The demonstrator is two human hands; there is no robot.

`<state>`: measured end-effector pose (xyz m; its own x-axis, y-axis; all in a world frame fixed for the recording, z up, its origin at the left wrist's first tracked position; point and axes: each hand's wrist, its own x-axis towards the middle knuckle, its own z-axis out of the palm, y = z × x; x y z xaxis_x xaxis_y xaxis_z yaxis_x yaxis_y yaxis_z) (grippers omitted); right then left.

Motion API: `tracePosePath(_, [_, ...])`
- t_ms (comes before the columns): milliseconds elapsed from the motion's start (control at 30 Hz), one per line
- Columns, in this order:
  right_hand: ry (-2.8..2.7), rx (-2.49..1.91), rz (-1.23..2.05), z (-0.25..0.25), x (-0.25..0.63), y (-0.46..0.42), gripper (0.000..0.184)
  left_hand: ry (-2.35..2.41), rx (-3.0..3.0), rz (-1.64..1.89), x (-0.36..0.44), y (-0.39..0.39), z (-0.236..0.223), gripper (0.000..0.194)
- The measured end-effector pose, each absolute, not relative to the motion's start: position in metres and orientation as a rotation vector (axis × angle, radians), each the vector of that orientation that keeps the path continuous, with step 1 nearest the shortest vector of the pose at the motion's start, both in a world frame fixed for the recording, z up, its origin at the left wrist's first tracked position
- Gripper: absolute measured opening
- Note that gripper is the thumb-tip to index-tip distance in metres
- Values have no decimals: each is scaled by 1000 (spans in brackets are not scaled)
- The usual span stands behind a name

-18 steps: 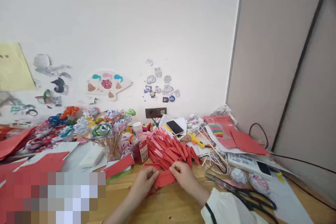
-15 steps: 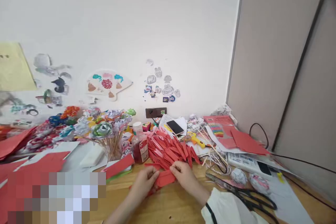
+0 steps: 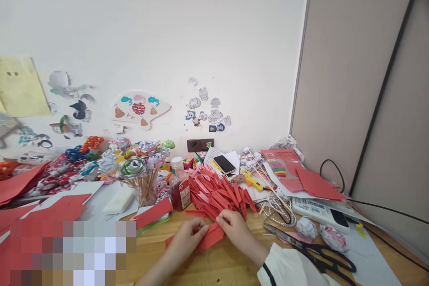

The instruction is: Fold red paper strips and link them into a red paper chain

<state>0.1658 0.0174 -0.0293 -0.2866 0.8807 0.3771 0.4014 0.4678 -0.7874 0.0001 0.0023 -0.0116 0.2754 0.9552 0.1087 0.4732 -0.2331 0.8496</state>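
Note:
Between my two hands is a small piece of red paper [image 3: 212, 235], held just above the wooden table and tilted up to the right. My left hand [image 3: 191, 235] pinches its left side with thumb and fingers. At the upper right corner my right hand [image 3: 233, 228] is closed on the same paper. Another red paper piece partly shows under my left hand. Just behind my hands lies a heap of folded red paper strips [image 3: 214, 192]. Black-handled scissors [image 3: 311, 248] lie to the right of my right forearm.
A bottle of red liquid [image 3: 179, 187] stands left of the heap, near a cup of paper flowers [image 3: 133, 167]. Behind lie a phone [image 3: 224, 164] and a yellow glue gun [image 3: 252, 181]. Red sheets [image 3: 317, 182], a cord and crumpled paper balls [image 3: 306, 227] fill the right side.
The red paper between my hands has tilted, its right end now higher. My left hand has shifted slightly to the right, and the view has moved a little.

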Motion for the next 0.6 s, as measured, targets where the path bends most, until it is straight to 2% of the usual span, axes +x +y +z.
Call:
tracePosePath(233, [-1954,-1043,747,-29,159,12,17,1258,1969,726,3,-3,-9,22])
tracePosePath(600, [-1871,-1015,854,-29,162,12,21,1321,1924,796,2,0,-9,25])
